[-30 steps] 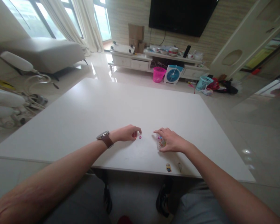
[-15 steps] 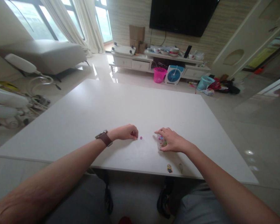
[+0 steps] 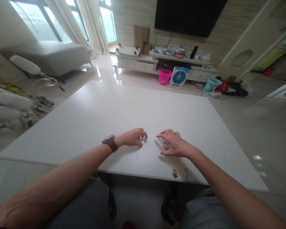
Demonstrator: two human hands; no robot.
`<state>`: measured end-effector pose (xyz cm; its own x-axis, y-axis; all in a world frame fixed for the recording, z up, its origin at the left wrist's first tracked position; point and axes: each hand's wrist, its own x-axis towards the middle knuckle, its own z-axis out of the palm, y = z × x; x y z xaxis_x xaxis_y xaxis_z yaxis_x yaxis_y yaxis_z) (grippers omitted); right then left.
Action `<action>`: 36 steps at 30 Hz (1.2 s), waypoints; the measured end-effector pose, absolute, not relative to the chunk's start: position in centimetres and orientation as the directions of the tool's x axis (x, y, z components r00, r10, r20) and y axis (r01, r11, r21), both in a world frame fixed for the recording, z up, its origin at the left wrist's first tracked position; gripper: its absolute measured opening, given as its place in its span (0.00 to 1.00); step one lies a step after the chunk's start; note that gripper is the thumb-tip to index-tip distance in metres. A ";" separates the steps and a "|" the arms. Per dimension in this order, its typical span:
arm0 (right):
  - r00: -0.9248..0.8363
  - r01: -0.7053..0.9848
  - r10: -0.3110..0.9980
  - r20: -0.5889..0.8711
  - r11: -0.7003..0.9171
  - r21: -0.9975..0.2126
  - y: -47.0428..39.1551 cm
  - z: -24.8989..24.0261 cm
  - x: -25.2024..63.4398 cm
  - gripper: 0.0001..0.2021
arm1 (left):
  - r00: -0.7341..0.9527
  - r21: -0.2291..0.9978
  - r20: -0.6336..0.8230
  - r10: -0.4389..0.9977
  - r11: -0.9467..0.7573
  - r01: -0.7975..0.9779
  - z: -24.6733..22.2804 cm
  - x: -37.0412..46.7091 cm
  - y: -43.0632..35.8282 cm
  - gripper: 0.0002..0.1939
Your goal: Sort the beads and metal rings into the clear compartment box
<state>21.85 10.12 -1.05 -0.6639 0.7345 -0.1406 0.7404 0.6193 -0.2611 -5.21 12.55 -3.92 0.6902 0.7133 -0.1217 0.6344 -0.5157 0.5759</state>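
Observation:
My left hand (image 3: 134, 137), with a brown-strapped watch on the wrist, is open. Its thumb and fingertips stand apart on either side of a small pink flower-shaped piece (image 3: 145, 141) on the white table (image 3: 133, 108). Over a small clear box (image 3: 164, 148) of colourful little pieces, my right hand (image 3: 175, 143) arches with its fingers spread. The palm hides part of that box, and I cannot tell whether the fingers touch it. Nearer the front edge lie a yellow and blue cartoon-figure piece (image 3: 174, 173) and a small metal ring-like item (image 3: 186, 172).
Bundled white padded parts (image 3: 11, 101) stand beyond the table's left side. Past the far edge are a pink basket (image 3: 165, 76), a blue box fan (image 3: 179, 76) and a low white cabinet (image 3: 145, 66). My legs are under the front edge.
My left hand has opened from a pinch and shifted right, to the pink flower piece. The orange bit at its fingertips no longer shows. My right hand stays over the box.

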 end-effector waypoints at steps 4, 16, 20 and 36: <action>-0.674 0.732 0.726 -0.138 0.630 -0.258 10.1 -1.1 21.5 0.34 | 0.690 0.553 -0.053 0.722 -0.554 0.623 -4.4 -4.2 12.2 0.14; -0.681 0.726 0.717 -0.148 0.635 -0.264 9.9 -1.0 21.4 0.31 | 0.687 0.467 -0.047 0.725 -0.592 0.657 -4.5 -3.7 11.9 0.09; -0.685 0.722 0.714 -0.146 0.637 -0.269 9.8 -0.8 21.4 0.31 | 0.746 0.466 -0.044 0.665 -0.646 0.604 -4.1 -3.9 11.8 0.10; -0.686 0.718 0.713 -0.144 0.633 -0.289 9.6 -0.6 21.2 0.29 | 0.773 0.569 -0.062 0.631 -0.614 0.547 -4.6 -4.5 12.3 0.09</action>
